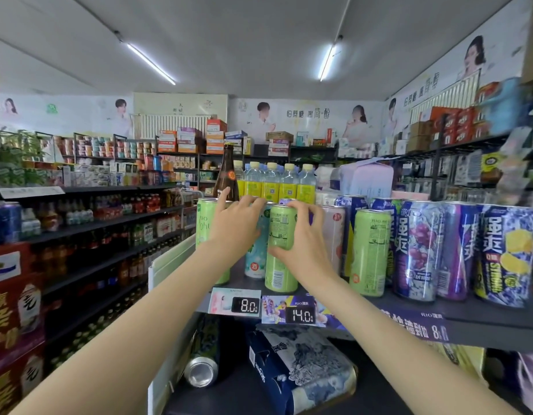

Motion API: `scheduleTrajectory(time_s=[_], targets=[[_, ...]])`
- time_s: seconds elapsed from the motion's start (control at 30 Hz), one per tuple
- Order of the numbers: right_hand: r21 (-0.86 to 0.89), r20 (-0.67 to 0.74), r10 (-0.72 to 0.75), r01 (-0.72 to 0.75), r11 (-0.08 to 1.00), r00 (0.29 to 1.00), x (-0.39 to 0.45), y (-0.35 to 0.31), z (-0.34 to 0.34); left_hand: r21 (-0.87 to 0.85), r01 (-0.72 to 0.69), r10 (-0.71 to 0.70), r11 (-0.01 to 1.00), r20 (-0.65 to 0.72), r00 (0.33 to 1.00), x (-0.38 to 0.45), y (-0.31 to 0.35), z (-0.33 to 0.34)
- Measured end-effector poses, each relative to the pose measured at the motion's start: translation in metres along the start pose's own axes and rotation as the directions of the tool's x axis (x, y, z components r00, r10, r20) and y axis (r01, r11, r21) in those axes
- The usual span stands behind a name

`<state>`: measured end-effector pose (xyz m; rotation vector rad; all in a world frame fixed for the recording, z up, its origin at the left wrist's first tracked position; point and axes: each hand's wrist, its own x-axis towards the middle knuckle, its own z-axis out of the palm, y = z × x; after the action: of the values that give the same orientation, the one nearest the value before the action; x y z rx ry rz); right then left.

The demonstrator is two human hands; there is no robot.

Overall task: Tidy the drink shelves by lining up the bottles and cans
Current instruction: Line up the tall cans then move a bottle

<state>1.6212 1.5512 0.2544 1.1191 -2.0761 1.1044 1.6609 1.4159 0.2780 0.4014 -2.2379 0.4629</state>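
Observation:
Tall drink cans stand on a dark top shelf (409, 307) in front of me. My right hand (301, 244) grips a green can (281, 265) near the shelf's front edge, thumb on its left side and fingers round the right. My left hand (235, 232) is curled round a pale blue-and-white can (256, 259) just behind and left of it, partly hiding it. Another green can (206, 226) stands at the far left. A brown glass bottle (226, 175) and yellow-labelled bottles (277, 184) stand at the back.
To the right stand a pink can (334, 235), a green can (370, 253) and purple and blue cans (504, 256). Price tags (247, 304) hang on the shelf edge. Below lie a silver-ended can (200, 374) and a boxed pack (304, 363). An aisle of shelves runs at left.

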Motion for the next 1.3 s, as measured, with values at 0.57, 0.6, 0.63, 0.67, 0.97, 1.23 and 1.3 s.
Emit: scheduleTrajectory(time_s=[0.57,0.6,0.63,0.67,0.97,1.23,1.3], targets=[[-0.208,0.033,0.05,-0.042,0.977,0.998,-0.003,0.039,-0.043,-0.506,0.159,-0.114,0.848,0.119,0.986,0.016,0.029,0.051],[-0.22,0.038,0.045,-0.035,0.975,0.998,-0.003,0.039,-0.042,-0.517,0.159,-0.116,0.841,0.116,0.987,0.02,0.029,0.058],[-0.231,0.04,0.041,-0.03,0.973,0.998,-0.003,0.04,-0.041,-0.51,0.164,-0.123,0.844,0.113,0.986,0.024,0.029,0.064],[-0.236,0.041,0.039,-0.028,0.971,0.998,-0.003,0.041,-0.041,-0.495,0.172,-0.136,0.852,0.109,0.985,0.028,0.03,0.069],[-0.24,0.042,0.034,-0.023,0.97,0.999,-0.003,0.046,-0.043,-0.576,0.222,-0.189,0.787,0.118,0.975,0.046,0.037,0.092],[-0.191,0.054,0.043,-0.032,0.981,0.998,-0.004,0.042,-0.046,-0.922,0.386,-0.035,-0.021,0.387,0.922,0.0,0.049,0.058],[-0.152,0.068,0.044,-0.033,0.988,0.997,-0.005,0.043,-0.046,-0.927,0.361,0.087,0.103,0.37,0.925,-0.008,0.052,0.061]])
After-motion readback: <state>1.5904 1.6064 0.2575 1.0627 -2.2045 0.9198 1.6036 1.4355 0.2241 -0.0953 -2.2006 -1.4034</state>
